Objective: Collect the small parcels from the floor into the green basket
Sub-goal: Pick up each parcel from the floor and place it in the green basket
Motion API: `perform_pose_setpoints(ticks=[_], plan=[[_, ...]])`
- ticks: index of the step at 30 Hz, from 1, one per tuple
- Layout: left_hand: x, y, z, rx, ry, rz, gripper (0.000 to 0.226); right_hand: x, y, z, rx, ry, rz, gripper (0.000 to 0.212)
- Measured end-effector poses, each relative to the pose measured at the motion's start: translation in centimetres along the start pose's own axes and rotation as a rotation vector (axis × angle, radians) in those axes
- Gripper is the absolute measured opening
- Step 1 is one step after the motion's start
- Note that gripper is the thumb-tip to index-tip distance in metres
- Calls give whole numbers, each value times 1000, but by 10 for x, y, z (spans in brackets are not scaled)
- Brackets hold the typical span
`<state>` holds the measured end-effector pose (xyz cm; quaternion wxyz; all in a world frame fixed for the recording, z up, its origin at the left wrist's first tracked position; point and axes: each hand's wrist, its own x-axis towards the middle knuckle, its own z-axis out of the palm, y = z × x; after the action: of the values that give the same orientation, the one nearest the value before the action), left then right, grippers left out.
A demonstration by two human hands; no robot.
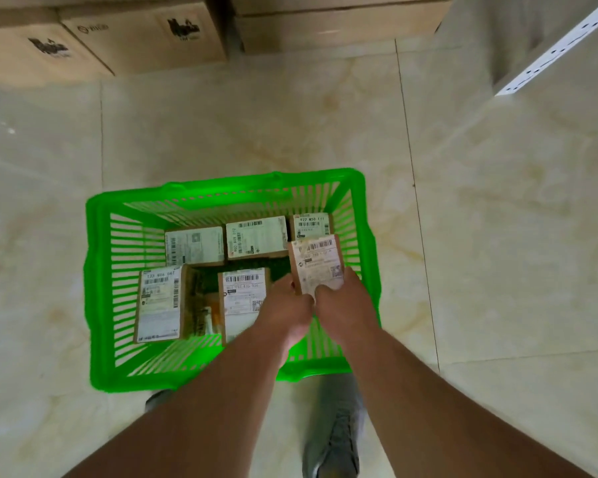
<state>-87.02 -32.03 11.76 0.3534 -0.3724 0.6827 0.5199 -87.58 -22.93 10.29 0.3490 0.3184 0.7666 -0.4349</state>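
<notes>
A green plastic basket point(101, 270) stands on the tiled floor in front of me. Several small brown parcels with white labels lie inside it, among them one at the near left point(159, 301) and one in the far middle point(256, 236). Over the basket's right side, both my hands hold one more small parcel point(316, 262) by its near edge. My left hand point(285, 305) grips its left corner and my right hand point(342, 298) grips its right corner. The parcel is tilted, label up.
Large cardboard boxes point(135, 32) stand on the floor at the back. A white perforated shelf upright point(560, 46) runs along the upper right. My grey shoe point(335, 439) is just behind the basket. Pale tiled floor surrounds the basket.
</notes>
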Motion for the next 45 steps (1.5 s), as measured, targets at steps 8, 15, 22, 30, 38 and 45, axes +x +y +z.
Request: perform_pose_setpoints(ticks=[8,15,22,30,38,45], plan=[[-26,-38,-4,-37,-56,-56,55,-27,17,1,-12,40,9,40],[-61,-55,-69,-41,-35,-60,57,-71,-6,15,-45,12,-74,35],[-41,-83,-152,-6,161,-55,51,-81,-4,69,-136,-63,15,61],[-15,-100,-199,-19,257,-132,62,-90,-30,127,-54,-237,28,58],[16,-98,-213,28,296,-117,49,-63,-67,195,-143,-302,31,37],[20,-95,-213,-147,276,-146,50,-51,-71,205,-125,-335,58,39]])
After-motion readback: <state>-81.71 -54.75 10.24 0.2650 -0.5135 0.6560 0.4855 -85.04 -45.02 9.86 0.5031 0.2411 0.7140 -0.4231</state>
